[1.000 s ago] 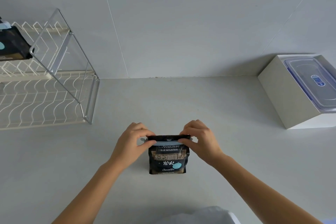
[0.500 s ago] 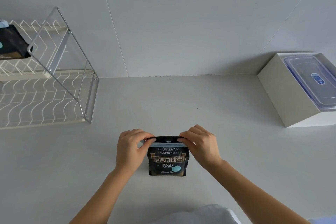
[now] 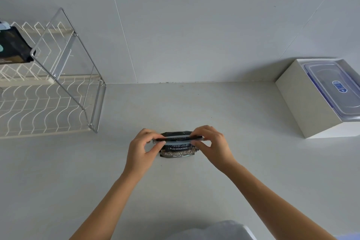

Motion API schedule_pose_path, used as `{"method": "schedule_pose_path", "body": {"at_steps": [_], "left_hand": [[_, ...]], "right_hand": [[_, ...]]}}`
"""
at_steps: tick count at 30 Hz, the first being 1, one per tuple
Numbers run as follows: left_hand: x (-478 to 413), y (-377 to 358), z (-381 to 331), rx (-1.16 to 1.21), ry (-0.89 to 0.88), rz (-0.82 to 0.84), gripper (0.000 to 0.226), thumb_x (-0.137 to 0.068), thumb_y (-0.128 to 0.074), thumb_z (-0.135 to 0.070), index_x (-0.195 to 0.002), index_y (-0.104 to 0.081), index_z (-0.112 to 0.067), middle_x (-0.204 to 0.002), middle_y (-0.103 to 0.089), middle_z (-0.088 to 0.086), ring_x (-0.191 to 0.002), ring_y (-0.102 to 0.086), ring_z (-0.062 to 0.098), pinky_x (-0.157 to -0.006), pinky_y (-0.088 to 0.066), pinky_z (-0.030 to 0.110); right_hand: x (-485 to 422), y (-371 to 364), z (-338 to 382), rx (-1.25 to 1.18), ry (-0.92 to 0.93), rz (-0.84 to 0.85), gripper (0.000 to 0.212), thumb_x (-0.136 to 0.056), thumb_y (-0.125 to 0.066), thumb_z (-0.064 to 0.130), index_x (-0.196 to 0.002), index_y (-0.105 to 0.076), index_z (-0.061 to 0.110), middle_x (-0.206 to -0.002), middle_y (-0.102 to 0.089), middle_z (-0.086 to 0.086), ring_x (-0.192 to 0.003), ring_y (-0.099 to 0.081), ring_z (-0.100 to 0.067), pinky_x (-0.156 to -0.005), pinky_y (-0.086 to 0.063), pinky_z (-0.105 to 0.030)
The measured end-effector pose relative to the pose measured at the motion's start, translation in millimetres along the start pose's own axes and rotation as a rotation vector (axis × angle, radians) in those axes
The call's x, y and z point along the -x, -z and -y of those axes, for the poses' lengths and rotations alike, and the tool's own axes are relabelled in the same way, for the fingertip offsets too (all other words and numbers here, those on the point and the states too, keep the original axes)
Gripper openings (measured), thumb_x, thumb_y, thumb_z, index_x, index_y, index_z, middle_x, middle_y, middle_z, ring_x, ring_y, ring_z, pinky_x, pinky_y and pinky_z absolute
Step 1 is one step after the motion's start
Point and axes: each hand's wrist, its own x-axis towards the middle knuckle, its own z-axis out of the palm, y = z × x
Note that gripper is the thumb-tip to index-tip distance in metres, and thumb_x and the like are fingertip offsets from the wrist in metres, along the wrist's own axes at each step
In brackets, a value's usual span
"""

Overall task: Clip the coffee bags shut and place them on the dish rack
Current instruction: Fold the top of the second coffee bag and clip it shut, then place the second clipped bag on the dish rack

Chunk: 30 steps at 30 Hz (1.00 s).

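Observation:
A black coffee bag [image 3: 177,151] with gold lettering stands on the white counter at the centre. A pale blue sealing clip [image 3: 176,138] lies along its folded top. My left hand [image 3: 141,149] pinches the clip's left end and my right hand [image 3: 213,145] pinches the right end, both over the bag's top. A second black coffee bag [image 3: 13,47] with a pale blue clip rests on the upper tier of the white wire dish rack [image 3: 44,101] at the far left.
A white box [image 3: 303,101] holding a clear lidded plastic container [image 3: 335,87] sits at the right against the wall. Pale fabric [image 3: 212,232] shows at the bottom edge. Bare counter lies between the bag and the rack.
The view tilted so I look more steeply down on the bag. The pale blue clip now shows as a bar across the bag's top, with both hands pressing its ends.

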Motion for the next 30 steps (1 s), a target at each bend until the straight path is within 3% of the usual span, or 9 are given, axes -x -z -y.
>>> {"method": "schedule_pose_path", "body": {"at_steps": [5, 8, 10, 13, 16, 20, 24, 30], "left_hand": [[-3, -5, 21, 0.145, 0.254, 0.126, 0.061, -0.075, -0.076, -0.012, -0.125, -0.045, -0.027, -0.121, -0.057, -0.012, -0.108, -0.055, 0.000, -0.088, -0.042, 0.025], [-13, -12, 31, 0.170, 0.342, 0.167, 0.066, -0.076, -0.076, -0.015, -0.129, -0.040, -0.027, -0.131, -0.051, -0.010, -0.117, -0.051, 0.011, -0.090, -0.040, 0.031], [-19, -17, 32, 0.184, 0.366, 0.184, 0.063, -0.077, -0.075, -0.016, -0.129, -0.041, -0.024, -0.135, -0.049, -0.007, -0.120, -0.049, 0.015, -0.091, -0.042, 0.033], [-21, -26, 30, 0.209, 0.375, 0.131, 0.057, -0.077, -0.074, -0.013, -0.125, -0.044, -0.023, -0.129, -0.054, -0.008, -0.119, -0.053, 0.016, -0.096, -0.047, 0.037], [-15, -31, 28, 0.174, 0.382, 0.022, 0.048, -0.078, -0.073, -0.011, -0.119, -0.049, -0.021, -0.121, -0.058, -0.008, -0.111, -0.058, 0.017, -0.087, -0.047, 0.024], [-4, -31, 15, 0.210, 0.377, -0.131, 0.038, -0.081, -0.070, -0.011, -0.114, -0.054, -0.023, -0.113, -0.063, -0.006, -0.105, -0.062, 0.017, -0.075, -0.045, 0.013], [3, -28, -20, 0.244, 0.342, -0.302, 0.038, -0.086, -0.065, -0.017, -0.123, -0.054, -0.017, -0.119, -0.063, -0.002, -0.105, -0.060, 0.014, -0.077, -0.049, 0.017], [10, -1, -84, 0.300, 0.265, -0.507, 0.039, -0.087, -0.063, -0.024, -0.125, -0.056, -0.017, -0.116, -0.064, -0.005, -0.105, -0.059, 0.012, -0.072, -0.052, 0.016]], "right_hand": [[-12, 1, -12, -0.050, -0.154, 0.059, 0.066, -0.069, -0.077, 0.027, -0.124, -0.042, 0.039, -0.117, -0.056, 0.021, -0.112, -0.051, -0.001, -0.086, -0.051, -0.026], [-21, -6, -22, -0.112, -0.294, 0.131, 0.088, -0.065, -0.081, 0.018, -0.135, -0.030, 0.031, -0.127, -0.053, 0.008, -0.117, -0.050, -0.010, -0.086, -0.055, -0.037], [-21, -17, -31, -0.115, -0.347, 0.172, 0.082, -0.067, -0.080, 0.014, -0.134, -0.034, 0.024, -0.129, -0.053, 0.004, -0.116, -0.053, -0.017, -0.090, -0.053, -0.043], [-21, -29, -36, -0.206, -0.393, 0.104, 0.063, -0.076, -0.075, 0.014, -0.127, -0.041, 0.024, -0.126, -0.057, 0.002, -0.106, -0.060, -0.015, -0.082, -0.054, -0.029], [-24, -30, -31, -0.254, -0.396, 0.038, 0.044, -0.078, -0.072, 0.011, -0.111, -0.048, 0.029, -0.109, -0.062, 0.008, -0.099, -0.064, -0.014, -0.072, -0.053, -0.022], [-23, -22, -18, -0.210, -0.353, 0.020, 0.039, -0.078, -0.072, 0.018, -0.108, -0.052, 0.034, -0.100, -0.063, 0.013, -0.093, -0.065, -0.013, -0.070, -0.058, -0.031], [-24, -8, 8, -0.201, -0.263, -0.021, 0.042, -0.077, -0.072, 0.032, -0.113, -0.050, 0.036, -0.096, -0.065, 0.015, -0.082, -0.065, -0.003, -0.056, -0.051, -0.019], [-29, 17, 59, -0.245, -0.063, 0.008, 0.043, -0.078, -0.071, 0.037, -0.114, -0.048, 0.034, -0.094, -0.067, 0.009, -0.081, -0.064, -0.006, -0.062, -0.053, -0.022]]}}
